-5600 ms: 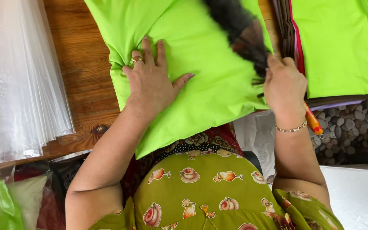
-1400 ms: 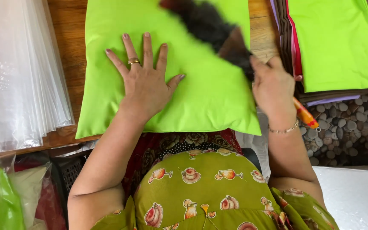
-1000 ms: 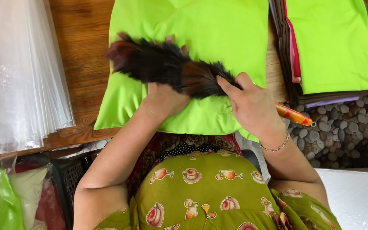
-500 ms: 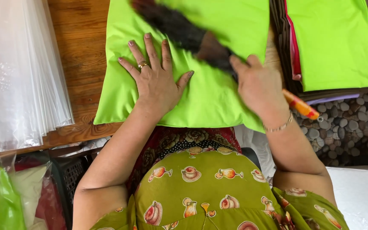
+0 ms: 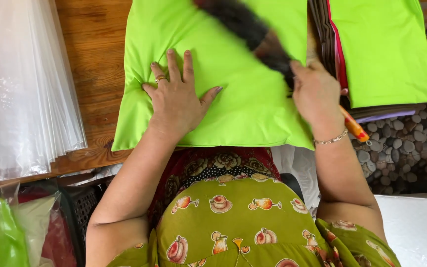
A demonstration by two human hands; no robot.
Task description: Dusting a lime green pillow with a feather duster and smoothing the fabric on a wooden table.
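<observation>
Your left hand [image 5: 176, 101] lies flat, fingers spread, on the lime-green fabric cushion [image 5: 233, 94], which rests on the wooden table [image 5: 92, 54], pinning it so it can't slide. Your right hand [image 5: 317, 94] is clenched around the dark feather duster [image 5: 250, 27], its bristles over the cushion's top.

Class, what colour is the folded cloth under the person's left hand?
Bright lime green, plain with no pattern; the folded cloth shows best in the head view, under the left hand.

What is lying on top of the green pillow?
On the green pillow the left hand lies flat, and a dark feather duster, held by the right hand, brushes it. The fabric beneath them is hidden.
</observation>
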